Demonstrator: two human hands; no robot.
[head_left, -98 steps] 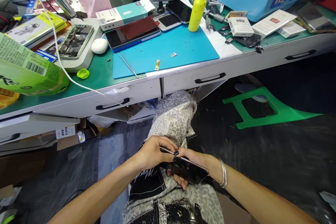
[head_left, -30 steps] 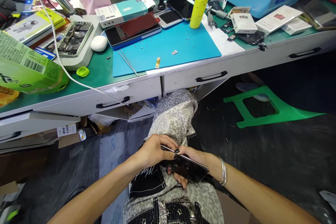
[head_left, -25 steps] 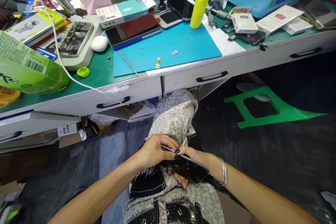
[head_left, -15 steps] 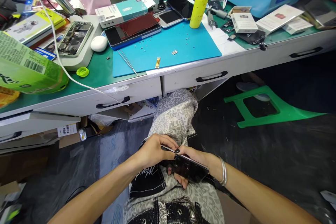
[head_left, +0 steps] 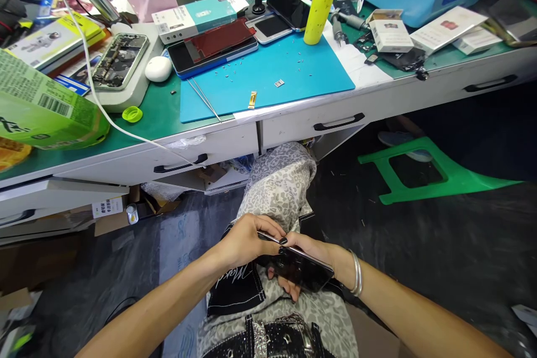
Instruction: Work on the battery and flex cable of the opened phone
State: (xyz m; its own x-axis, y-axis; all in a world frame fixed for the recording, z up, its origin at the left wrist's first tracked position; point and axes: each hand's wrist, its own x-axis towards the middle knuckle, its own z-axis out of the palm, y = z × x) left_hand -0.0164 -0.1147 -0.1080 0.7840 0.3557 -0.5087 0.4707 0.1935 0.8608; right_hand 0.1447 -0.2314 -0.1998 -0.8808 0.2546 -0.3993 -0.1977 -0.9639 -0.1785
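A dark smartphone [head_left: 308, 271] with a glossy black face is held above my lap, tilted down to the right. My left hand [head_left: 247, 240] pinches its upper left end between thumb and fingers. Around the phone's middle goes my right hand [head_left: 312, 249], thumb along the top edge and fingertips showing beneath. The two thumbs nearly meet at the upper edge. On the bench in front lies a blue mat [head_left: 289, 75] with tweezers [head_left: 203, 99], a small gold-coloured strip [head_left: 252, 100], a SIM-tray-like piece [head_left: 279, 83] and scattered screws.
At the mat's back edge stand a yellow bottle [head_left: 320, 11] and several phones. An opened phone [head_left: 119, 61] lies at left, near a white cable [head_left: 88, 67] hanging over the bench edge. White drawers [head_left: 310, 123] front the bench. A green plastic stool [head_left: 436, 170] is at right.
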